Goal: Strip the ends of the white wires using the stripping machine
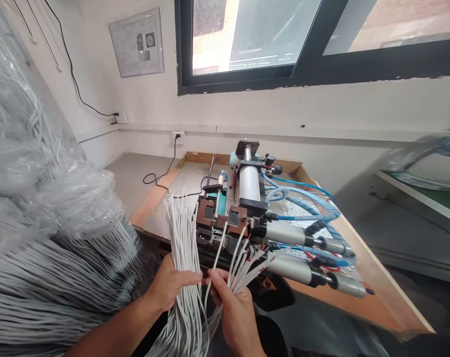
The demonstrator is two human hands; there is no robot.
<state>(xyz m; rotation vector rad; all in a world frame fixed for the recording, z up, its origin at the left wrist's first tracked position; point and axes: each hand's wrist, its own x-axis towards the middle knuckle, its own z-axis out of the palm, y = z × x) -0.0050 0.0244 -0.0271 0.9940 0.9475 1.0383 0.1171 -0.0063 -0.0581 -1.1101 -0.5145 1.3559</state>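
My left hand [171,283] is closed round a thick bundle of white cables [183,233], their cut ends pointing up. Beside it, my right hand [234,307] grips a smaller fan of white cables [243,267], some with red at the tips. One single cable [220,248] stands between the right thumb and fingers, apart from the others. Just beyond both hands is a pneumatic machine with a brown clamp block [237,220] and a silver cylinder [249,183]. The cable lengths run down below the hands.
Many grey-white cables [53,292], partly under clear plastic wrap [79,198], are heaped at the left. Two horizontal cylinders [295,270] and blue air hoses [306,215] extend to the right. The machine stands in a wooden-edged tray [381,292]. A shelf [425,198] is at far right.
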